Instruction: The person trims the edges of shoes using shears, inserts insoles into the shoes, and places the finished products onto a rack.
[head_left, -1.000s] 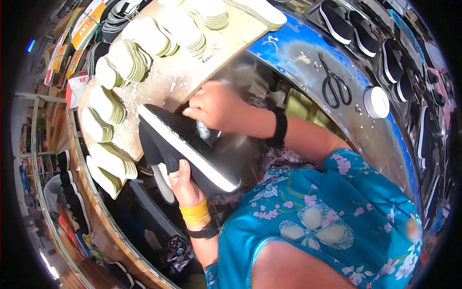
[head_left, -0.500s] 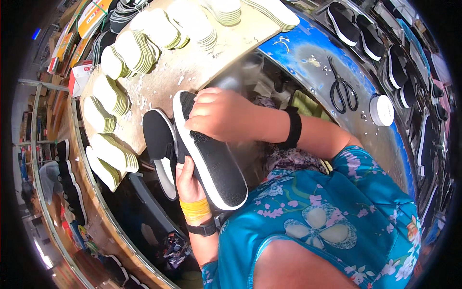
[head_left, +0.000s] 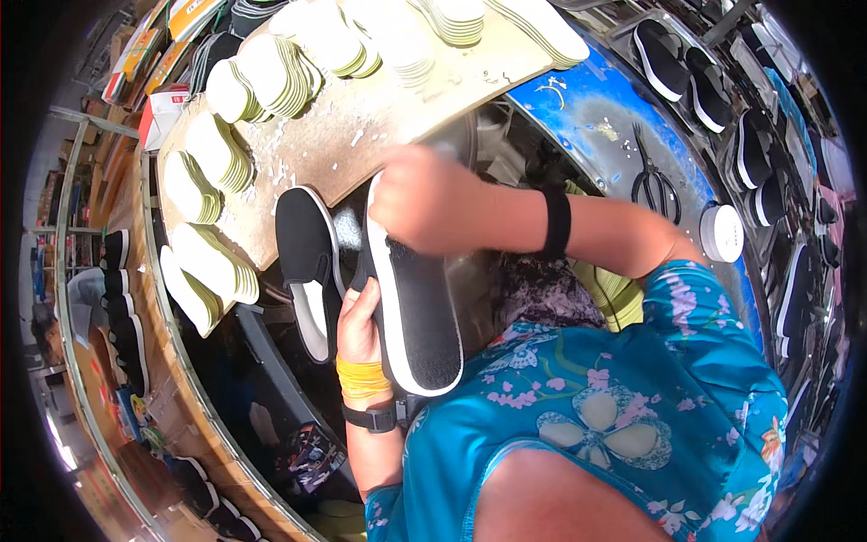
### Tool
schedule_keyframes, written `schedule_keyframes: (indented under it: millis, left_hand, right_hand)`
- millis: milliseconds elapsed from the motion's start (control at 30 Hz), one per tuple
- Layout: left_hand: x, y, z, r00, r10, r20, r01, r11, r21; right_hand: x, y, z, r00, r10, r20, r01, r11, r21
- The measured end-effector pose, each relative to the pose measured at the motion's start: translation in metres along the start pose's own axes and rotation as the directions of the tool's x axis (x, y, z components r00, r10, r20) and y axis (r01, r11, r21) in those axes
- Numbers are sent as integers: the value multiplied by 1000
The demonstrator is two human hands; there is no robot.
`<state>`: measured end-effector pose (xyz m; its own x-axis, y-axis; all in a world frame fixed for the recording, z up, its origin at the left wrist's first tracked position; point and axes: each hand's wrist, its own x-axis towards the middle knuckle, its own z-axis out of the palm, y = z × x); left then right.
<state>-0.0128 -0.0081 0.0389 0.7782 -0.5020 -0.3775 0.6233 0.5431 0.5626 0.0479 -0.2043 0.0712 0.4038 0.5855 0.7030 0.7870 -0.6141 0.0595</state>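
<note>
Pale board [head_left: 316, 158] beyond my hands bears stacked insoles [head_left: 217, 163]. My left hand [head_left: 358, 332] grips a black shoe [head_left: 424, 325], sole up; my right hand [head_left: 423, 203], blurred, curls over its far end, whether gripping I cannot tell. Left of them sits another shoe [head_left: 305, 233]; rightward, a white tub [head_left: 722, 233], contents hidden.

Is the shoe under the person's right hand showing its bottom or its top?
Its bottom. The held shoe shows its flat black sole, edged in white; the left hand grips its side.
</note>
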Motion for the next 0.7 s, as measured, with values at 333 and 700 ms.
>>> schedule_keyframes:
  millis: [333,700]
  left_hand:
    - [-7,-1,2,979,174,105,-165,982,-90]
    - [-6,-2,22,929,337,-155,-349,936,-54]
  right_hand:
    - [-48,10,1,623,736,264,-767,508,392]
    - [-20,-13,-4,543,588,599,-415,-433,800]
